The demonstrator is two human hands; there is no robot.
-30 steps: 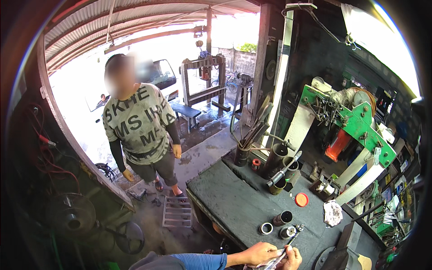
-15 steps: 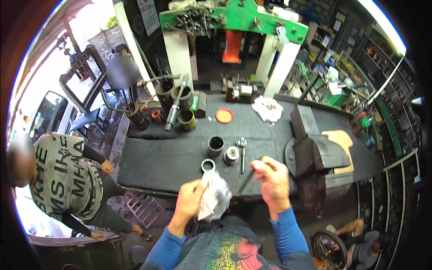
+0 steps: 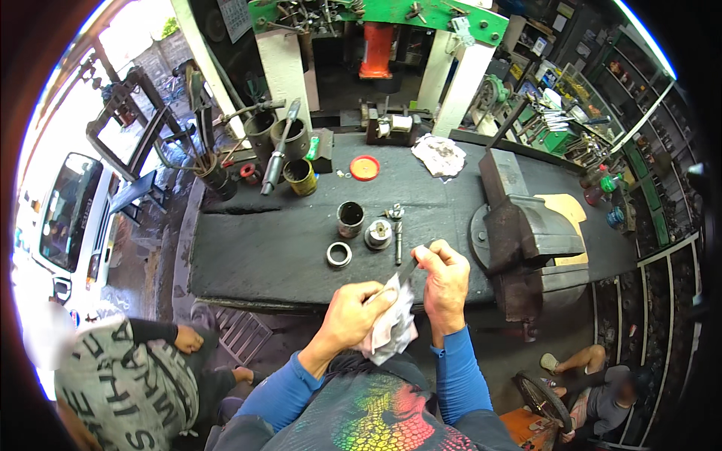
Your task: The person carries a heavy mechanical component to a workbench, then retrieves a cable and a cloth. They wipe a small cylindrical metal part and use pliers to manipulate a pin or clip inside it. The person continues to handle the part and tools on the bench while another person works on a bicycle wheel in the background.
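Observation:
Close to my chest, my left hand is closed round a crumpled whitish rag. Between the fingers of my right hand is a thin dark flat strip, its lower end against or inside the rag; its kind is unclear. Beyond my hands, a metal ring lies on the dark workbench. Near it stand a dark hollow cylinder and a round metal part. A slim metal rod lies to their right, below a small metal fitting.
A big bench vise stands at the right. Farther back are a red lid, another crumpled cloth, a yellow can and a green-topped press frame. One person is at lower left, another beside a wheel at lower right.
My two hands have come closer together, bringing the strip's lower end to the rag. The view has shifted, and the person at left appears lower and nearer.

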